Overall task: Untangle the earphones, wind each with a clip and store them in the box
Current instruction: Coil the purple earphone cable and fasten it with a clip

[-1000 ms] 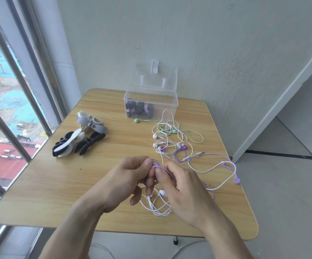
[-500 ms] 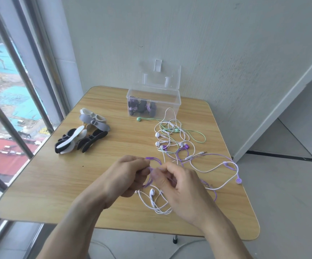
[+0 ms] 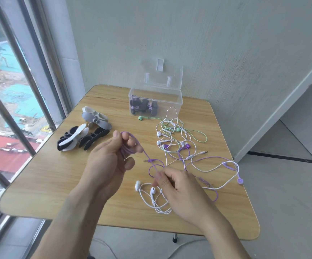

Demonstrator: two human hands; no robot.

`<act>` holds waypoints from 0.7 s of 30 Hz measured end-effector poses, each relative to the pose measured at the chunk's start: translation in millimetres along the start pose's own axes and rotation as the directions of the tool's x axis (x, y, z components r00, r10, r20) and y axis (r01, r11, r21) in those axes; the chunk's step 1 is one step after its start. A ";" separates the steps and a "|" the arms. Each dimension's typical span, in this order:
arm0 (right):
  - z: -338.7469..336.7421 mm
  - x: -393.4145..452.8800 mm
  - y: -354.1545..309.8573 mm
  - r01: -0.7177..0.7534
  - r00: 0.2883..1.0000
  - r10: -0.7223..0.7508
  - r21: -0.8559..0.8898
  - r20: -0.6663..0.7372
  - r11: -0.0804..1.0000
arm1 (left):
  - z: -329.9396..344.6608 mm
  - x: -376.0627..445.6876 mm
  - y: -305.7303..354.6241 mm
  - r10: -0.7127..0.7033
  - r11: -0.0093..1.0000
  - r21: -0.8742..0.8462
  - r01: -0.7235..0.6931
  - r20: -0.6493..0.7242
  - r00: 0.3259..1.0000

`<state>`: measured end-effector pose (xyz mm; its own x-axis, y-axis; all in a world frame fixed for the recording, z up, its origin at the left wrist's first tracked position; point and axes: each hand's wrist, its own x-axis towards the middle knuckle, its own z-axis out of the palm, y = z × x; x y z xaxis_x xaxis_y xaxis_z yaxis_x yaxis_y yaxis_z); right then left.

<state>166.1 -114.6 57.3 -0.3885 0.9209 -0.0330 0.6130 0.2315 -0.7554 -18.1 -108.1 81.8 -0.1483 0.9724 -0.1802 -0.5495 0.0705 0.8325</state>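
My left hand (image 3: pixel 112 157) is raised above the table and holds a purple earphone cable (image 3: pixel 148 157) looped round its fingers. From there the cable runs down to my right hand (image 3: pixel 177 189), which pinches it near its plug. A white earphone (image 3: pixel 151 197) lies coiled under my right hand. A tangle of white, green and purple earphones (image 3: pixel 173 139) lies behind. The clear box (image 3: pixel 170 94) stands open at the back with wound earphones inside. Black, grey and white clips (image 3: pixel 86 133) lie at the left.
The wooden table (image 3: pixel 48 184) stands in a corner, with a window and its bars at the left and a wall behind. Its front edge is close below my wrists. A cable lies on the floor under the table.
My hands have moved apart: the left rose up and to the left with the purple loops, while the right stayed low, drawing the cable out between them. The camera view shifted slightly.
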 end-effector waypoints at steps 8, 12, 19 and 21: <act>19.6 -1.3 -10.8 0.121 0.990 -0.120 -0.003 0.076 0.993 | -4.1 3.2 -17.4 0.263 0.780 0.575 -0.248 0.058 0.963; 12.7 -2.0 -11.6 0.168 0.986 -0.168 0.067 -0.010 0.984 | -10.5 3.4 -27.7 0.309 0.429 0.809 -0.401 0.285 0.907; -7.7 1.1 -1.6 0.170 0.977 -0.129 0.256 -0.170 0.952 | -3.7 -8.8 -16.8 0.100 0.416 0.837 -0.355 0.346 0.933; -14.5 2.7 2.3 0.150 0.975 -0.081 0.341 -0.208 0.928 | -3.1 -10.0 -13.9 0.049 0.471 0.819 -0.327 0.346 0.937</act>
<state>176.4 -107.1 65.0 -0.2853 0.9441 0.1653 0.2756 0.2460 -0.9293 -11.5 -119.5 70.4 0.1191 0.9915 0.0529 0.4631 -0.1026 0.8803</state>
